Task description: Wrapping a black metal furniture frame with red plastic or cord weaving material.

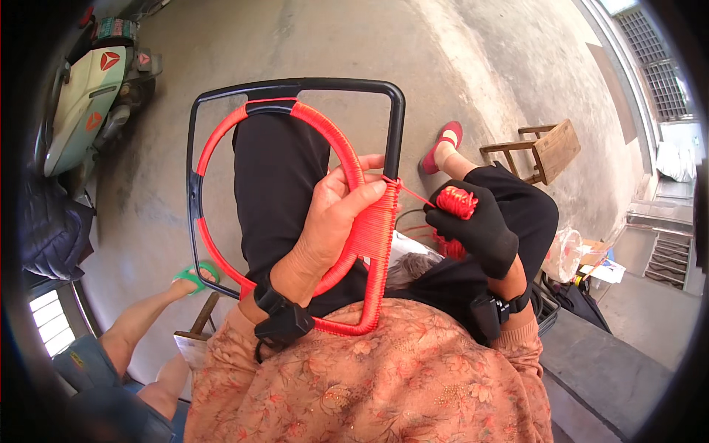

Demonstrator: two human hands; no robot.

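A black metal frame point(396, 129) with a ring inside it rests across my lap. Red cord point(373, 232) is wound closely over most of the ring, the near bar and part of the right-hand bar. My bare left hand point(334, 210) pinches the frame where the winding ends on the right bar, thumb on top. In a black glove, my right hand point(481, 230) is closed round a bundle of red cord point(456, 202). One taut strand runs from the bundle to the bar. More red cord point(448, 246) shows below the gloved fingers.
A small wooden stool point(555, 151) lies on its side at the right. A scooter point(85, 100) stands at the far left. Another person's leg in a green sandal point(196, 277) reaches in from the left. Bags and papers point(583, 258) sit at the right.
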